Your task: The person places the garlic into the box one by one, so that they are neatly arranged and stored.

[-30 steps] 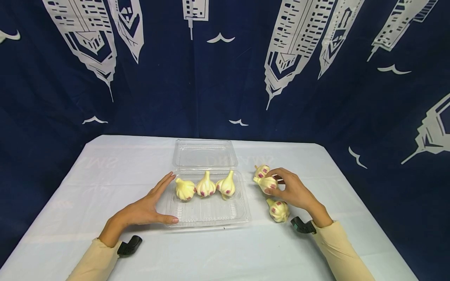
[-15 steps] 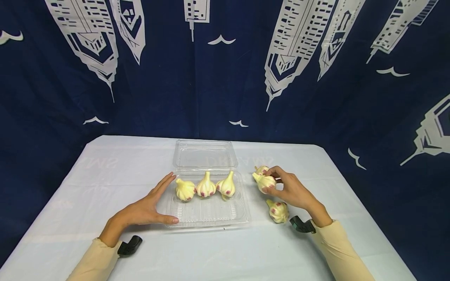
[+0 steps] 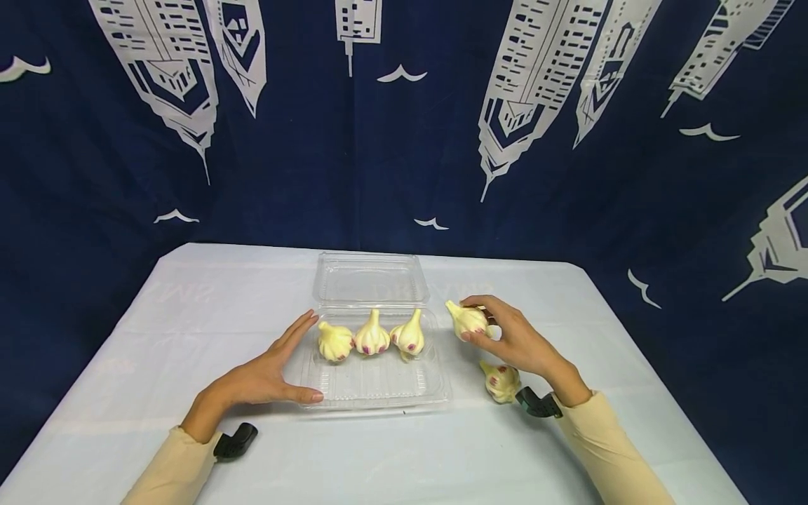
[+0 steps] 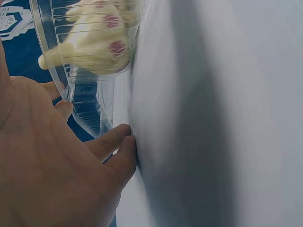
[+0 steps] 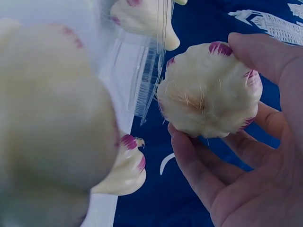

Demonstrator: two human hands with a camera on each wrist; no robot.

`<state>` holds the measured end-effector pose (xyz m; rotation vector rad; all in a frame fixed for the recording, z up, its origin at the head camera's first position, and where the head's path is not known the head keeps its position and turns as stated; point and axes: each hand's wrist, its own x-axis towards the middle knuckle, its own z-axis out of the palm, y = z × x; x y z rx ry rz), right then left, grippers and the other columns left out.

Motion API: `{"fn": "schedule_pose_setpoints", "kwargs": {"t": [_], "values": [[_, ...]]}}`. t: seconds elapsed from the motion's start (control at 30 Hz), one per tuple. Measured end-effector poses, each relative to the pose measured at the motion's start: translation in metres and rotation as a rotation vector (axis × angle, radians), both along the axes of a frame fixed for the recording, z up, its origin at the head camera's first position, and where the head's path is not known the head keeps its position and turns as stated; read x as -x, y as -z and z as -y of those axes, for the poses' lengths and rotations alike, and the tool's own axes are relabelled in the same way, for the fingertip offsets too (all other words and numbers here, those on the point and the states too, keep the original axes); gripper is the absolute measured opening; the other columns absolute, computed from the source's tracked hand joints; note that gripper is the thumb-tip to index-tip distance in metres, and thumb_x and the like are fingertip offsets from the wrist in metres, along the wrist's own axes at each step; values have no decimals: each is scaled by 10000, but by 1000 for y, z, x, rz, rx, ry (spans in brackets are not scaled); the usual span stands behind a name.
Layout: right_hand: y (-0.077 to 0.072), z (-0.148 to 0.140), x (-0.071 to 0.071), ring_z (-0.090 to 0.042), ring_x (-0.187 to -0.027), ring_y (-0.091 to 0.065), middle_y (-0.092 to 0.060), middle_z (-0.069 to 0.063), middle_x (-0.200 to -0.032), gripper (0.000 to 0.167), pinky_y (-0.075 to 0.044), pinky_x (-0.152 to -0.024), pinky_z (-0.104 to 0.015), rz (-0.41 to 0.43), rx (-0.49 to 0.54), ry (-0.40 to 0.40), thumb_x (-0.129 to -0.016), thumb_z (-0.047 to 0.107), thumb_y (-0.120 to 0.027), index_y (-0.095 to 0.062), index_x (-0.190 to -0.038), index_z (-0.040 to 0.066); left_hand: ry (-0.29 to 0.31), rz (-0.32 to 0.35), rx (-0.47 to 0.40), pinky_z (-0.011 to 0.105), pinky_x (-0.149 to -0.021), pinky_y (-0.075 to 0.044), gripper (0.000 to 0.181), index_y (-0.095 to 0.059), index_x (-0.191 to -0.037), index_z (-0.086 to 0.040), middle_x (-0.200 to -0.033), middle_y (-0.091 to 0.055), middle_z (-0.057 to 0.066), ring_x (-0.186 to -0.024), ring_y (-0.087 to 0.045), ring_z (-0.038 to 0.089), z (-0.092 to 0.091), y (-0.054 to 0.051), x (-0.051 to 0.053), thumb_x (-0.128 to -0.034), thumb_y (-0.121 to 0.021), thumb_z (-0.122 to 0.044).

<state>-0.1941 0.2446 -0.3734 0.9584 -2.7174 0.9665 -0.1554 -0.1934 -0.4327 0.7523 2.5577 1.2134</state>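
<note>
My right hand (image 3: 520,340) pinches a garlic bulb (image 3: 467,320) between thumb and fingers, its stem pointing left. In the right wrist view the root end of that bulb faces the camera. With fingers spread straight, my left hand (image 3: 261,375) rests along the left side of a clear plastic clamshell container (image 3: 379,400). Three garlic bulbs stand in a row inside: a left bulb (image 3: 334,342), a middle bulb (image 3: 372,333) and a right bulb (image 3: 408,335). One loose bulb (image 3: 501,382) lies near my right wrist. Another loose bulb (image 5: 125,170) shows in the right wrist view, mostly hidden in the head view.
The container's lid (image 3: 371,279) lies folded back behind it. A white cloth (image 3: 328,463) covers the table. Behind the table hangs a dark blue curtain (image 3: 284,168) with white building prints. A black wrist camera (image 3: 235,442) sits on the left sleeve.
My right hand has lifted the garlic bulb and moved it slightly left and up in the view, toward the container. The left hand holds its place.
</note>
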Motion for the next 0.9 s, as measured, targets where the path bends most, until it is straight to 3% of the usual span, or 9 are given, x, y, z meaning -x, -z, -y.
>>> {"fn": "schedule_pose_setpoints", "kwargs": {"t": [0.27, 0.5, 0.73, 0.9], "values": [[-5, 10, 1, -155, -1043, -590, -568, -11, -1323, 544, -538, -960, -382, 20, -26, -68, -918, 250, -754, -503, -1392, 159, 6, -2, 4, 761, -1113, -180, 1268, 5, -1624, -210, -1692, 69, 101, -1520, -20, 484, 0, -1, 0, -743, -877, -442], [-9, 23, 2, -105, -1131, -538, -541, 47, -1323, 528, -506, -955, -361, -30, -90, -142, -948, 286, -713, -512, -1434, 235, 3, 4, 8, 766, -1107, -183, 1270, 11, -1624, -213, -1693, 79, 91, -1521, -16, 481, 0, -1, 0, -744, -876, -443], [-11, 37, 3, -140, -1197, -534, -542, 43, -1331, 486, -479, -965, -396, -67, -107, -173, -956, 282, -702, -549, -1414, 221, -8, 20, -3, 756, -1120, -174, 1269, 28, -1620, -291, -1694, 81, 80, -1529, -9, 457, 0, 0, -1, -741, -869, -473], [-14, 48, 4, -156, -1328, -498, -526, 43, -1409, 476, -431, -1094, -431, -42, -125, -216, -980, 295, -667, -522, -1418, 178, -9, 21, -8, 757, -1120, -173, 1269, 29, -1618, -306, -1694, 77, 84, -1529, -12, 456, 0, 1, 0, -739, -869, -479]]}}
